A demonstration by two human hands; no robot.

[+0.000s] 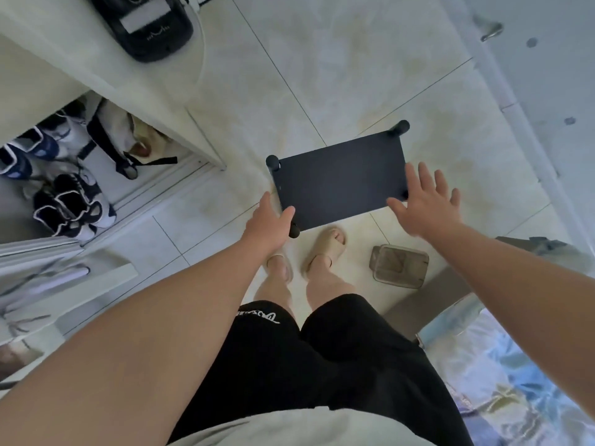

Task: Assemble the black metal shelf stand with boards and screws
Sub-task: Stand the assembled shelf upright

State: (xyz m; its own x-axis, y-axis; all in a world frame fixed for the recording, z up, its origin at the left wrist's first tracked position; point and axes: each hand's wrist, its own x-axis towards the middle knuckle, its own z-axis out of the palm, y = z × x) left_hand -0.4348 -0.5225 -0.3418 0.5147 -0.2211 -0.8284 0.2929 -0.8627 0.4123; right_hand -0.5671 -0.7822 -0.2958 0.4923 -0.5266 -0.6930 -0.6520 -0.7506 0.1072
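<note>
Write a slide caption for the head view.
Left hand grips the black rectangular metal shelf stand; open right hand at its opposite side.

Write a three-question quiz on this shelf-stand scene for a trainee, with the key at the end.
1. True or false: the black shelf stand lies on its side on a table.
2. The left hand grips the stand's near left corner. What is the right hand doing?
A. Spread open at the near right corner
B. Holding a screw
C. Resting on a shoe
3. Fill in: the clear container sits on the tiled ___, beside the person's feet.

Key:
1. False: it stands upright on the floor.
2. A
3. floor
</note>
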